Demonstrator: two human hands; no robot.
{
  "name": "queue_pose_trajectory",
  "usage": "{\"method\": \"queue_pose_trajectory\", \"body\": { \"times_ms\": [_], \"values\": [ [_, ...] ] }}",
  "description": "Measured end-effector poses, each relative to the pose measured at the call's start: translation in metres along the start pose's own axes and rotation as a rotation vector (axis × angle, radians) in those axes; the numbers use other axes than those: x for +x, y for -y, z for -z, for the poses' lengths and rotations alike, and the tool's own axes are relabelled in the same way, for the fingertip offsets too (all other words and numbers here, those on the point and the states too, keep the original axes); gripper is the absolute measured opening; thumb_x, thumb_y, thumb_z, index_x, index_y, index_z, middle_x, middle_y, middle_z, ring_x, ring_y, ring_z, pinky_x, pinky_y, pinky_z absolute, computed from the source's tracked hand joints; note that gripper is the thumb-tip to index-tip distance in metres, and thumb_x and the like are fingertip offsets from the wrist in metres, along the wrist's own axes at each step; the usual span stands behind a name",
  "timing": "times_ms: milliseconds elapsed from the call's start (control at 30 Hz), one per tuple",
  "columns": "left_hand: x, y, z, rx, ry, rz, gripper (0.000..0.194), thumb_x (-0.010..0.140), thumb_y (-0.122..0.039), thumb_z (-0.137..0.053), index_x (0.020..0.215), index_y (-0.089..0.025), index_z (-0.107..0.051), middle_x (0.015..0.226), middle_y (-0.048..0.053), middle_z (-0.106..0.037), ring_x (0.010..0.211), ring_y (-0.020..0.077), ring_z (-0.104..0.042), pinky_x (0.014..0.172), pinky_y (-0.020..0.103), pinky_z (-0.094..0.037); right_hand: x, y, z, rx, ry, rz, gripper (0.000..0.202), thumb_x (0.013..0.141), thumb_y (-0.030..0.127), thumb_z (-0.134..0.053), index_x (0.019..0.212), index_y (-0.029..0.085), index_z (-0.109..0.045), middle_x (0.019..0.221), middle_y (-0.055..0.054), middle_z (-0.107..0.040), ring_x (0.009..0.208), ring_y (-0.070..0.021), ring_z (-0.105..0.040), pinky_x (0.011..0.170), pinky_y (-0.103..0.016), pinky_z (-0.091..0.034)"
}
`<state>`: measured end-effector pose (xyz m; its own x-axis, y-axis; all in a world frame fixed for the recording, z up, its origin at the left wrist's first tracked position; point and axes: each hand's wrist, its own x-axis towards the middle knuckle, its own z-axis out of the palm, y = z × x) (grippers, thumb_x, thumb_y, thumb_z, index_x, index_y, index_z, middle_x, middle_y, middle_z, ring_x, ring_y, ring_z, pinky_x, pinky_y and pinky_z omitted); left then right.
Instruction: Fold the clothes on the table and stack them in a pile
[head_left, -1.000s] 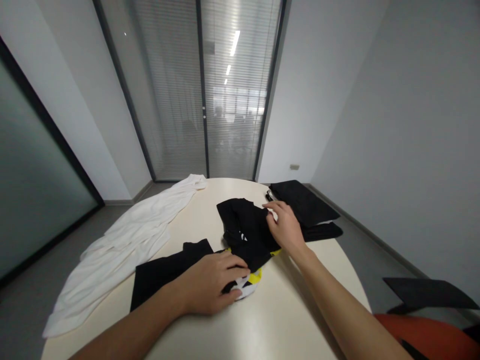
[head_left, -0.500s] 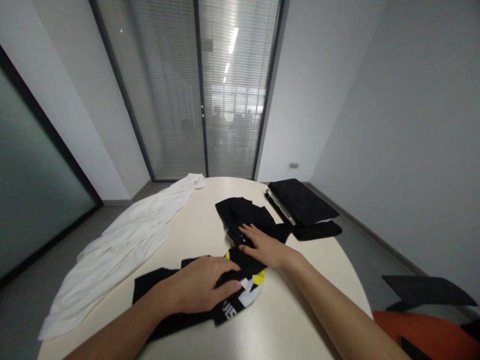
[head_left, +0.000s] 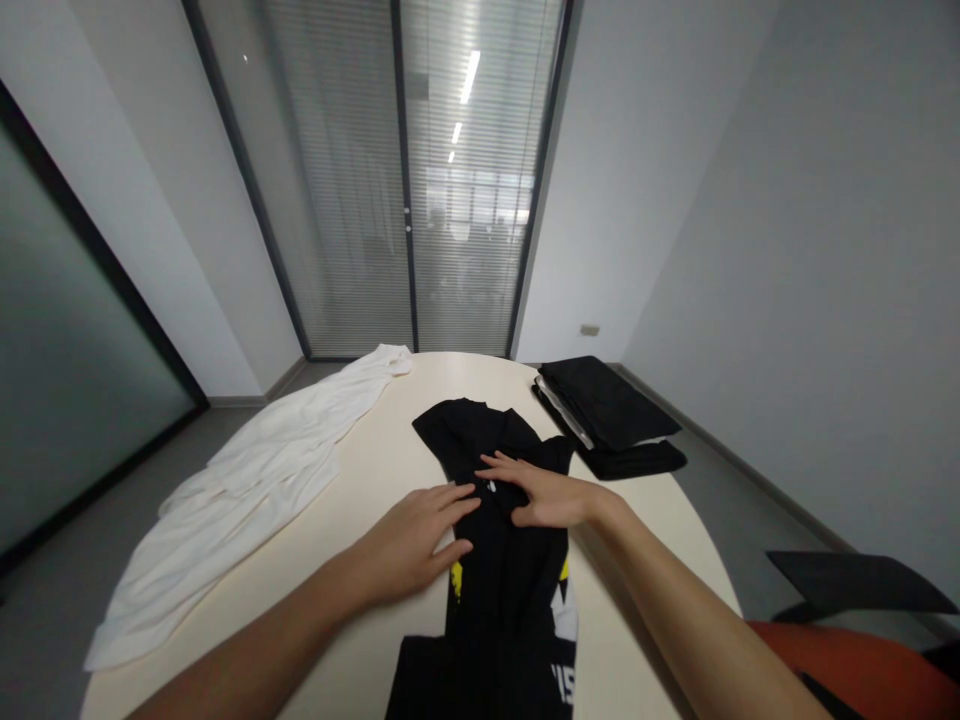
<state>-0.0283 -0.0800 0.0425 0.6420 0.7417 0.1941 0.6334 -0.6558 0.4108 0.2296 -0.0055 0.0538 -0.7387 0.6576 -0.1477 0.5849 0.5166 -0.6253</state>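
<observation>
A black shirt [head_left: 499, 590] with yellow and white print along its sides lies lengthwise in front of me, its collar end away from me and its lower end cut off by the bottom of the view. My left hand [head_left: 416, 535] reaches over its left edge, fingers stretched out, the fingertips on the cloth. Across the upper right part of the shirt lies my right hand [head_left: 544, 492], fingers spread and flat. Neither hand grips the fabric. A small white mark shows between the hands.
White garments [head_left: 255, 480] lie spread along the left edge of the round cream table [head_left: 375, 450]. A stack of folded dark clothes [head_left: 607, 405] sits at the back right. An orange and black chair [head_left: 840, 660] stands at the lower right.
The shirt has swung from a slant at lower left to lying straight toward me. My left hand has shifted slightly up to its left edge; my right hand has moved slightly right.
</observation>
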Motion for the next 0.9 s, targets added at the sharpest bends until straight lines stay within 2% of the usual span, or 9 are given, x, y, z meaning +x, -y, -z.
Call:
{"method": "queue_pose_trajectory", "body": {
  "times_ms": [167,333,467,600,667,733,800,867,900],
  "values": [
    [0.004,-0.001,0.000,0.072,-0.018,0.158,0.043,0.101,-0.037,-0.043,0.136,-0.017,-0.057,0.136,0.012,-0.063,0.123,0.0258,-0.061,0.106,0.041,-0.046,0.000,0.002,-0.001,0.023,-0.055,0.044,0.089,0.069,0.005,-0.056,0.154,0.019,-0.037,0.162,-0.011,-0.027,0.151,-0.0260,-0.022,0.124,-0.049,-0.016],
    [0.006,0.002,0.014,0.243,-0.042,0.406,0.048,0.105,-0.035,-0.028,0.099,-0.017,-0.072,0.099,0.013,-0.075,0.093,0.0284,-0.072,0.084,0.040,-0.053,0.000,-0.009,-0.001,-0.011,-0.148,0.110,0.099,0.064,-0.002,-0.046,0.158,0.016,-0.024,0.166,-0.009,-0.013,0.152,-0.0218,-0.017,0.124,-0.043,-0.018],
    [0.001,0.012,0.028,0.394,-0.032,0.617,0.052,0.104,-0.034,-0.029,0.086,-0.014,-0.073,0.089,0.018,-0.075,0.085,0.0325,-0.073,0.074,0.041,-0.052,-0.005,-0.027,0.004,-0.045,-0.219,0.108,0.102,0.062,-0.006,-0.042,0.159,0.020,-0.023,0.167,-0.007,-0.012,0.152,-0.0220,-0.019,0.124,-0.045,-0.020],
    [-0.004,0.020,0.040,0.484,-0.028,0.744,0.052,0.102,-0.037,-0.030,0.088,-0.013,-0.073,0.090,0.020,-0.074,0.084,0.0341,-0.072,0.070,0.040,-0.051,-0.011,-0.037,0.011,-0.119,-0.261,-0.001,0.101,0.060,-0.007,-0.042,0.157,0.017,-0.029,0.166,-0.010,-0.013,0.149,-0.0250,-0.028,0.122,-0.044,-0.028],
    [-0.005,0.023,0.043,0.502,-0.022,0.774,0.051,0.101,-0.042,-0.032,0.088,-0.013,-0.073,0.089,0.019,-0.073,0.083,0.0341,-0.072,0.069,0.040,-0.051,-0.011,-0.035,0.014,-0.183,-0.307,-0.025,0.093,0.061,-0.007,-0.044,0.150,0.018,-0.044,0.164,-0.010,-0.022,0.147,-0.0260,-0.034,0.120,-0.043,-0.032],
    [-0.006,0.029,0.043,0.509,-0.029,0.796,0.048,0.099,-0.048,-0.038,0.094,-0.014,-0.072,0.092,0.018,-0.073,0.083,0.0341,-0.071,0.069,0.040,-0.051,-0.009,-0.028,0.016,-0.253,-0.380,-0.016,0.076,0.067,-0.005,-0.047,0.136,0.021,-0.061,0.158,-0.008,-0.038,0.143,-0.0256,-0.041,0.119,-0.044,-0.035],
    [-0.006,0.040,0.039,0.514,-0.096,0.798,0.047,0.096,-0.052,-0.044,0.112,-0.015,-0.068,0.103,0.017,-0.072,0.090,0.0338,-0.069,0.074,0.041,-0.052,-0.007,-0.020,0.015,-0.296,-0.430,-0.021,0.053,0.080,0.003,-0.051,0.125,0.024,-0.069,0.147,-0.007,-0.053,0.136,-0.0249,-0.049,0.116,-0.045,-0.039],
    [-0.005,0.056,0.031,0.504,-0.209,0.721,0.052,0.094,-0.050,-0.048,0.133,-0.017,-0.058,0.121,0.018,-0.067,0.106,0.0333,-0.065,0.087,0.043,-0.050,-0.005,-0.014,0.012,-0.308,-0.453,-0.055,0.041,0.091,0.020,-0.053,0.130,0.025,-0.066,0.144,-0.008,-0.056,0.132,-0.0258,-0.053,0.113,-0.046,-0.041],
    [-0.005,0.066,0.027,0.489,-0.247,0.641,0.055,0.094,-0.049,-0.050,0.139,-0.017,-0.054,0.131,0.019,-0.063,0.117,0.0330,-0.060,0.096,0.044,-0.047,-0.004,-0.012,0.010,-0.310,-0.456,-0.073,0.044,0.093,0.029,-0.056,0.136,0.025,-0.062,0.146,-0.010,-0.053,0.132,-0.0273,-0.052,0.112,-0.047,-0.041]
  ]
}}
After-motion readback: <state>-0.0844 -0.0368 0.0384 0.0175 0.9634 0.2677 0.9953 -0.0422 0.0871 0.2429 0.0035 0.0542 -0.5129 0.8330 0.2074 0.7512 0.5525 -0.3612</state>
